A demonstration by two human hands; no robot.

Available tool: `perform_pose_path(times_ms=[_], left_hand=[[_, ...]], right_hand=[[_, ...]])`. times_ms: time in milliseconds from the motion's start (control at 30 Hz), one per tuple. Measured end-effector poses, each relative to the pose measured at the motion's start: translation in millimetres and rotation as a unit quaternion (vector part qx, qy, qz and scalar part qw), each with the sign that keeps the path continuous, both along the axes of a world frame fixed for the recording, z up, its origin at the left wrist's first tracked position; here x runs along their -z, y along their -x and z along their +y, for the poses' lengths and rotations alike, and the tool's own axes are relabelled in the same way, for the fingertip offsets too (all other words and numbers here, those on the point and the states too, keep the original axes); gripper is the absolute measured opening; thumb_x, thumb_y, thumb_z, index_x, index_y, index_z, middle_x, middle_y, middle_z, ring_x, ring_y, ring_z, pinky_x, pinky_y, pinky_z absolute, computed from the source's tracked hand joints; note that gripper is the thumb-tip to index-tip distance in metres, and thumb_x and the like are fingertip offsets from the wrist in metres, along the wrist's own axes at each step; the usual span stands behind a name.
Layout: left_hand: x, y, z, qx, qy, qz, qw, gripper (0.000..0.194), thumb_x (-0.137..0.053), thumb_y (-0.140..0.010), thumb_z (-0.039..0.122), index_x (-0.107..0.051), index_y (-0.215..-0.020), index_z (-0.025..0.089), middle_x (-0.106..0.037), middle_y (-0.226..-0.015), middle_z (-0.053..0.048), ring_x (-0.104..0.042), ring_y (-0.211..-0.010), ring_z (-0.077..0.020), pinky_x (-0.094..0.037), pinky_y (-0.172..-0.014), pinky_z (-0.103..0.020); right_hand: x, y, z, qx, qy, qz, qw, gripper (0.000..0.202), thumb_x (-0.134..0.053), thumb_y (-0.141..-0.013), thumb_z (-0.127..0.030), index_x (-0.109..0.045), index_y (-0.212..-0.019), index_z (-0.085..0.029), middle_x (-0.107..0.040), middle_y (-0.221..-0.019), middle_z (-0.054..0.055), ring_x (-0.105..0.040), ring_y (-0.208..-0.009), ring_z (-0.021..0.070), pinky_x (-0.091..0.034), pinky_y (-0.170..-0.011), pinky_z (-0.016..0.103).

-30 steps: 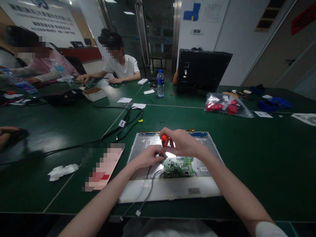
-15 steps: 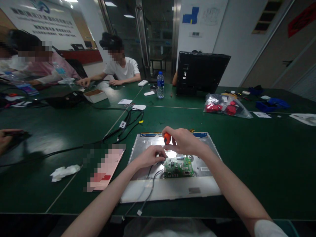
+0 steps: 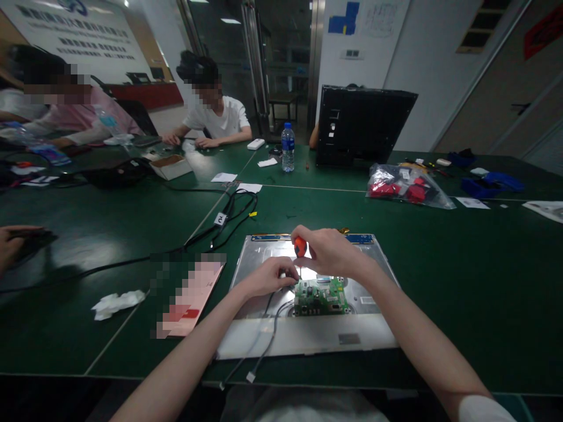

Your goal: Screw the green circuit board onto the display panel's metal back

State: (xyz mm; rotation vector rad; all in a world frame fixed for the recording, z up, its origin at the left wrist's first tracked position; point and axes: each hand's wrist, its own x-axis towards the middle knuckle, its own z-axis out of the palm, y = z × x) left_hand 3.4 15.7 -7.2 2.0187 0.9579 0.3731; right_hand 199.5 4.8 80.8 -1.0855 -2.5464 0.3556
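A screwdriver [image 3: 300, 247] with an orange and black handle is gripped in my right hand [image 3: 328, 251], its shaft upright over the top left corner of a green circuit board [image 3: 320, 297]. Beside the tip, my left hand [image 3: 273, 276] has its fingers pinched together at that same corner; whatever lies between them is hidden. The board rests on the silver metal back of a flat display panel [image 3: 369, 339]. From the board's left side, thin grey cables [image 3: 273, 331] run down over the panel's front edge, ending in white connectors.
Left of the panel lie a pink sheet [image 3: 197, 299], a crumpled tissue [image 3: 118, 303] and black cables [image 3: 206, 235]. Farther back stand a water bottle [image 3: 287, 149] and a black monitor [image 3: 363, 126], with a plastic bag of red things [image 3: 409, 186] nearby. Co-workers [image 3: 220, 120] sit across the table.
The camera view has shifted slightly. Both hands stay at the board's corner, the screwdriver still upright in my right hand.
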Motion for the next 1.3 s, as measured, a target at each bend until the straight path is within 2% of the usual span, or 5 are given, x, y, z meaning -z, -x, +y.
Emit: perform_pose_path(times_ms=[467, 900, 1100, 1300], left_hand=[[7.4, 1, 4, 0.002, 0.007, -0.002, 1.000, 0.008, -0.062, -0.077, 0.020, -0.067, -0.082, 0.016, -0.065, -0.079, -0.001, -0.058, -0.074, -0.0149, -0.044, -0.069, -0.024], [4.3, 0, 2, 0.007, -0.007, 0.009, 1.000, 0.008, -0.061, -0.079, 0.022, -0.066, -0.083, 0.016, -0.065, -0.081, -0.002, -0.058, -0.076, -0.0159, -0.043, -0.070, -0.025], [2.0, -1, 1, -0.004, -0.010, 0.012, 1.000, 0.006, -0.061, -0.075, 0.017, -0.066, -0.079, 0.016, -0.064, -0.076, 0.000, -0.056, -0.070, -0.0144, -0.042, -0.066, -0.024], [-3.2, -2, -1, -0.014, -0.011, 0.018, 1.000, 0.007, -0.062, -0.075, 0.018, -0.066, -0.081, 0.016, -0.063, -0.075, 0.000, -0.057, -0.067, -0.0142, -0.043, -0.065, -0.024]], right_hand=[[-2.7, -2, -1, 0.000, -0.007, -0.001, 1.000, 0.023, -0.062, -0.082, -0.027, -0.046, -0.099, -0.022, -0.060, -0.076, -0.004, -0.047, -0.056, 0.0100, -0.023, -0.054, 0.024], [-5.8, -6, -2, -0.007, 0.004, 0.006, 1.000, 0.024, -0.063, -0.083, -0.028, -0.047, -0.099, -0.021, -0.060, -0.076, -0.003, -0.046, -0.057, 0.0095, -0.023, -0.055, 0.025], [-6.0, -4, -3, -0.011, 0.004, 0.008, 1.000, 0.022, -0.062, -0.083, -0.028, -0.048, -0.098, -0.021, -0.062, -0.080, -0.003, -0.048, -0.057, 0.0092, -0.025, -0.056, 0.024], [-8.1, -1, -5, -0.013, -0.016, -0.013, 1.000, 0.028, -0.061, -0.085, -0.031, -0.048, -0.108, -0.021, -0.065, -0.080, -0.001, -0.053, -0.062, 0.0125, -0.028, -0.057, 0.025]])
